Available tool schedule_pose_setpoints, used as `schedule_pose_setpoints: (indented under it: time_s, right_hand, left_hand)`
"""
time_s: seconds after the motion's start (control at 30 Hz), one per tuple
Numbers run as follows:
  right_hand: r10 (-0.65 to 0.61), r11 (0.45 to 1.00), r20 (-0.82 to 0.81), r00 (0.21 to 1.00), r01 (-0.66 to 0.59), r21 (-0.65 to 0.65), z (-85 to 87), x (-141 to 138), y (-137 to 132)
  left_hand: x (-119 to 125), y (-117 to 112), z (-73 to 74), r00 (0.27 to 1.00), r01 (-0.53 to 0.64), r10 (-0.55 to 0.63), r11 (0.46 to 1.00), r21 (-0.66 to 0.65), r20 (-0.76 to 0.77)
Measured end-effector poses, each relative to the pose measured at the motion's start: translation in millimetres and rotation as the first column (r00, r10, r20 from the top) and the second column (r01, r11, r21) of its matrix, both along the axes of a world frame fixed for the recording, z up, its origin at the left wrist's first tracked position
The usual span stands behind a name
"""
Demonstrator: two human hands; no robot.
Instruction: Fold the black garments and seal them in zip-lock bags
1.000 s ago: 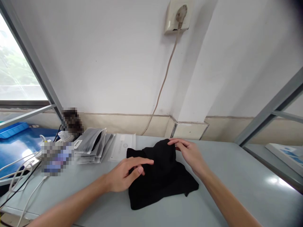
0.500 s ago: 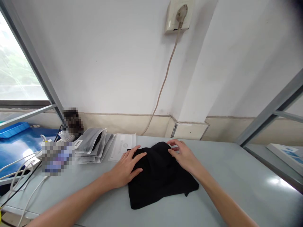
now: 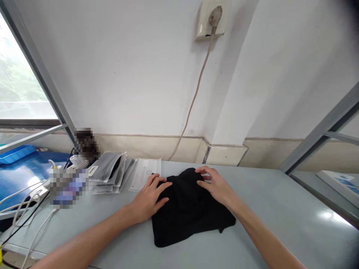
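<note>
A piece of black cloth (image 3: 187,213), perhaps a garment, lies on the grey table before me. Its top part is rumpled and raised, and a small tab sticks out at the lower right edge. My left hand (image 3: 150,198) rests on the cloth's upper left side, fingers spread and thumb apart. At the upper right edge, my right hand (image 3: 215,185) touches the cloth with curved fingers, the thumb held apart from them. What kind of garment it is does not show.
Left of the cloth is a stack of clear zip bags (image 3: 108,173), beside a flat printed bag (image 3: 146,173). Further left lie white cables (image 3: 30,201), a pixelated patch and a blue tray (image 3: 18,153). A grey metal frame (image 3: 322,127) rises at the right. The wall stands behind.
My right hand has shifted slightly left, its fingertips coming onto the cloth's top right edge. My left hand and the cloth are nearly unmoved.
</note>
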State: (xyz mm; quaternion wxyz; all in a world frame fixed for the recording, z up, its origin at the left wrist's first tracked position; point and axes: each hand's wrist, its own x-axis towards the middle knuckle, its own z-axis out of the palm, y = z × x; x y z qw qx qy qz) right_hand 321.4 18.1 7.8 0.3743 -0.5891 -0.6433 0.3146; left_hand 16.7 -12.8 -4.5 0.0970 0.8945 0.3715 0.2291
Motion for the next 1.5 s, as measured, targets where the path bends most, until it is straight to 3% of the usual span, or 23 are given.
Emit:
schedule_pose_setpoints:
  time_s: [0.13, 0.37, 0.53, 0.6, 0.67, 0.73, 0.83, 0.9, 1.0, 1.17, 1.3, 1.5]
  right_hand:
    - [-0.06, 0.996, -0.038, 0.997, 0.062, 0.057, -4.6, -5, 1]
    - [-0.056, 0.992, -0.105, 0.993, 0.068, 0.11, 24.9, -1, -11]
    - [0.039, 0.996, 0.093, 0.995, -0.031, -0.084, 21.5, -7, -14]
    - [0.056, 0.998, 0.22, 0.974, -0.049, -0.04, 19.3, -12, -16]
    - [0.033, 0.992, 0.325, 0.945, -0.07, 0.103, 19.7, -18, -19]
    - [0.082, 0.976, 0.38, 0.921, -0.152, 0.157, 22.4, -25, -25]
    - [0.258, 0.955, 0.403, 0.878, -0.295, 0.032, 25.7, -32, -33]
    - [0.306, 0.945, 0.431, 0.849, -0.325, -0.031, 24.2, -34, -36]
    - [0.256, 0.95, 0.501, 0.827, -0.31, 0.026, 14.5, -32, -32]
    - [0.028, 0.901, 0.616, 0.787, -0.286, 0.325, -8.3, -20, -17]
    - [0.085, 0.87, 0.653, 0.752, -0.376, 0.319, -12.3, -19, -17]
    - [0.151, 0.886, 0.642, 0.752, -0.391, 0.25, 6.1, -30, -29]
  left_hand:
    - [1, 1, 1.3, 1.0, -0.002, 0.0, 0.997, 0.074, 0.018]
    - [4, -4, 16.6, 0.972, -0.078, 0.019, 0.967, 0.241, 0.235]
    - [0, -2, 17.0, 0.991, -0.093, 0.079, 0.987, 0.128, 0.109]
    - [-1, -1, 16.0, 0.995, -0.1, 0.099, 0.99, 0.104, 0.015]
    - [-2, 0, 16.0, 0.993, -0.103, 0.109, 0.986, 0.131, -0.043]
    - [-2, 0, 16.6, 0.991, -0.098, 0.112, 0.98, 0.172, -0.076]
    - [-1, -1, 16.9, 0.988, -0.071, 0.092, 0.984, 0.165, -0.125]
    - [0, -2, 17.1, 0.986, -0.062, 0.082, 0.989, 0.135, -0.145]
    - [-1, -5, 20.2, 0.995, -0.045, 0.05, 0.997, 0.055, -0.088]
    - [-1, -14, 27.2, 0.996, 0.089, -0.089, 0.99, -0.106, 0.011]
    - [-1, -13, 21.7, 0.991, 0.136, -0.136, 0.99, -0.038, -0.012]
    - [-4, -8, 16.1, 0.99, 0.143, -0.143, 0.99, 0.009, -0.002]
